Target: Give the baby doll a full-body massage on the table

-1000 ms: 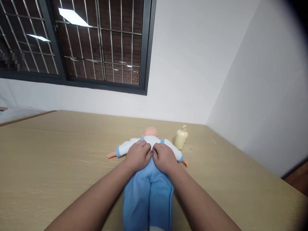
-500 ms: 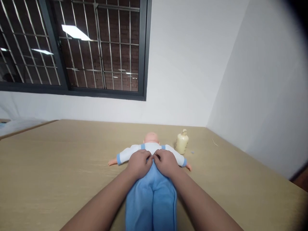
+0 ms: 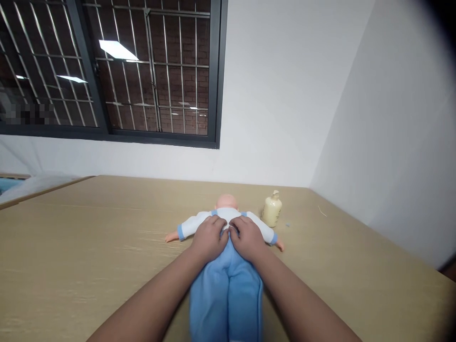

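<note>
A: What do the left hand and right hand hide?

B: Much of the waist of the doll; whether they pinch it there, I can't tell.

A: And lower down?

B: The bottom edge cuts off its 2 legs, and the person's 2 forearms as well.

A: Can you read the bottle?

B: No, the lettering is too small. So is the blue speck near it to identify.

A: The window?

B: Cut by the top and left edges, its lower left blurred by a pixelated patch.
</note>
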